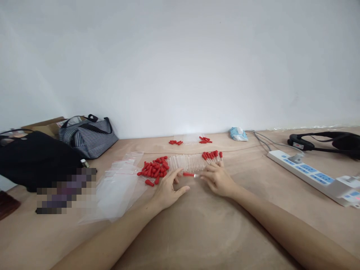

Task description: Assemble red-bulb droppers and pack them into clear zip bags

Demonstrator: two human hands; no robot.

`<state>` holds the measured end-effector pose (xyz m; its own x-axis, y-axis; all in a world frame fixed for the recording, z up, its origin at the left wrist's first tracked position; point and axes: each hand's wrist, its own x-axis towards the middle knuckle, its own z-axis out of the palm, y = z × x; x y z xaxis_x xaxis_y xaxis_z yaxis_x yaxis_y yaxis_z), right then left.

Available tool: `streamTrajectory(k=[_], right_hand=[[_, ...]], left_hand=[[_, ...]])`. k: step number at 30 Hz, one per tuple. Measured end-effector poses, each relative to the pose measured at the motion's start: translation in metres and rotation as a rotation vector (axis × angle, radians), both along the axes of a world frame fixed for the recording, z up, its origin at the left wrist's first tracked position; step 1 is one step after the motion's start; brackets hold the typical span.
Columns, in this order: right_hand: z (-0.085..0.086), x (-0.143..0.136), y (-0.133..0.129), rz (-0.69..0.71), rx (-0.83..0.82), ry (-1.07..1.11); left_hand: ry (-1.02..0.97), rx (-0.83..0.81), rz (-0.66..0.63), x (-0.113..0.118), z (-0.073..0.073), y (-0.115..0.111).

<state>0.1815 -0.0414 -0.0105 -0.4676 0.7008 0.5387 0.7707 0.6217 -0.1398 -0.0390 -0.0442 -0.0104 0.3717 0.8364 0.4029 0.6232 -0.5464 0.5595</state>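
Observation:
My right hand (218,179) pinches a clear tube with a red rubber bulb (189,174) on its left end, held level above the table. My left hand (170,190) is just left of the bulb, fingers apart, with nothing in it. A pile of loose red bulbs (153,169) lies beyond my left hand. Between the pile and my right hand is a row of clear tubes (187,162) side by side. Several tubes capped with red bulbs (209,155) lie at the row's right end.
Clear zip bags (119,187) lie left of the pile. Further left are a striped bag (91,137) and a black bag (36,159). A power strip (306,172), black headset (323,143) and blue-white packet (238,134) are on the right.

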Motion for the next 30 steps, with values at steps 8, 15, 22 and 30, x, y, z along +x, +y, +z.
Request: streamTrajectory(k=[8,15,22,30], right_hand=[[-0.008,0.022,0.044,-0.817,-0.224,0.288],[-0.011,0.015,0.054,-0.871,-0.295,0.186],[-0.009,0.021,0.049,-0.813,-0.248,0.219],[0.002,-0.015,0.062,-0.777,-0.362,0.078]], left_hand=[[0.079,0.022,0.009,0.0,-0.006,0.002],[0.097,-0.009,-0.064,-0.001,-0.001,0.0],[0.157,-0.006,-0.052,0.0,0.001,-0.001],[0.15,0.029,-0.058,0.001,0.003,-0.002]])
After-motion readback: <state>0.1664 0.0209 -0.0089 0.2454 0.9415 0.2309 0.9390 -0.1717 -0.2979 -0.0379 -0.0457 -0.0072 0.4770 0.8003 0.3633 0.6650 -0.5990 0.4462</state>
